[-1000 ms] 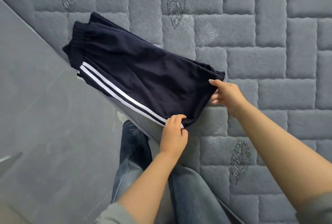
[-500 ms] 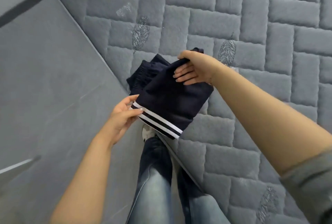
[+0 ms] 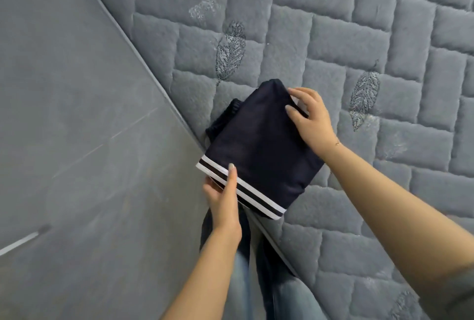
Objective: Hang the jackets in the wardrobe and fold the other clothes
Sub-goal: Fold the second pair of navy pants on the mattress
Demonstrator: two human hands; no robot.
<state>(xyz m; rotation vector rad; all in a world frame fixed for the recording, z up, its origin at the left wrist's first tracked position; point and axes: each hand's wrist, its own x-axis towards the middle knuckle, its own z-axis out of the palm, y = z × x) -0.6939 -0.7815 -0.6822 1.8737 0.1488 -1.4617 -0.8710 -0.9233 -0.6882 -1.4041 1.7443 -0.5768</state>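
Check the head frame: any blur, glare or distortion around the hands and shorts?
Head view: soft, even light, no glare; navy shorts and both hands, left and right, fairly sharp; slight blur on the jeans below; wide-angle bend along the bed edge.

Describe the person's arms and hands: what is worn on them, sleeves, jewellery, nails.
Both forearms are bare. A grey sleeve shows at the right arm's upper end, by the frame's lower right corner. The right hand has a thin chain bracelet at the wrist. The left hand wears nothing visible. Nails look pale and fairly long, as on the left thumb.
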